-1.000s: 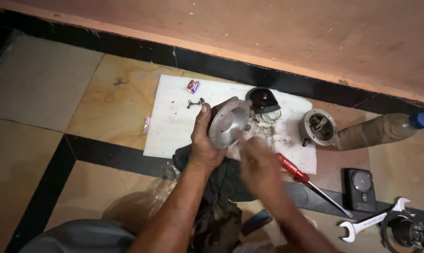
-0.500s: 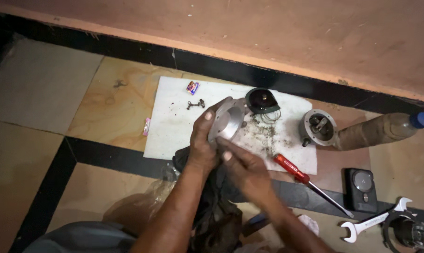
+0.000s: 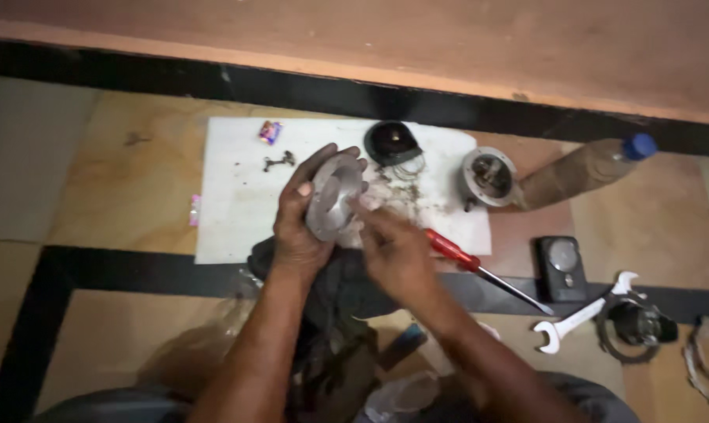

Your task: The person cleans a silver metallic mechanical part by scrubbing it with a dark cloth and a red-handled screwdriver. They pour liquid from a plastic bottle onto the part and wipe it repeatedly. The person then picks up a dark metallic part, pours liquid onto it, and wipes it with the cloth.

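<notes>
Head view: left hand (image 3: pixel 298 235) holds round grey metal disc with raised hub (image 3: pixel 335 196) upright over white sheet (image 3: pixel 229 196) on floor, fingers clamped around rim. Right hand (image 3: pixel 397 254) beside it, fingertips together, pressing pale rag against disc face. Step in hand looks like wiping grime off part; steady grip and turning of disc seem called for. Dull cast metal, gritty debris on sheet. Nearby: red-handled screwdriver (image 3: pixel 452 249), black domed cap (image 3: pixel 391 142), brownish plastic bottle with blue cap (image 3: pixel 582 168), silver open-end spanner (image 3: pixel 586 313).
</notes>
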